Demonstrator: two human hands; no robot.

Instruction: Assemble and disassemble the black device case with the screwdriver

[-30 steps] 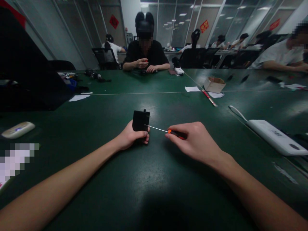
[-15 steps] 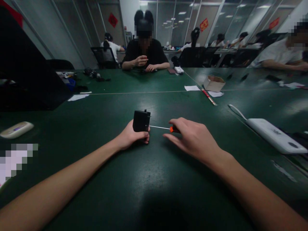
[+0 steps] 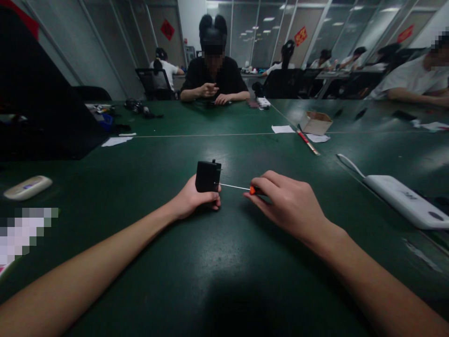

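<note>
— Status of the left hand point(image 3: 194, 202)?

— Curled shut around a small black box point(image 3: 207, 175), holding it upright on the green table point(image 3: 224, 271), a little ahead of centre.

— And of the right hand point(image 3: 287, 206)?

— Pinched closed on the orange handle of a thin screwdriver point(image 3: 251, 190), with the fingers bent over it. Shaft nearly level, pointing left, with its tip against the right face of the small black box.

— Touching, then?

— Looks so, though too fine to tell whether seated in a screw.

— Anything else nearby?

— Well off to the right, a long white power strip point(image 3: 403, 201). At the far left, a pale oval device point(image 3: 28, 187). Further back on the right, a cardboard box point(image 3: 315, 122) beside paper slips. Across the table, a person in black point(image 3: 213, 79), both hands low at the table edge.
</note>
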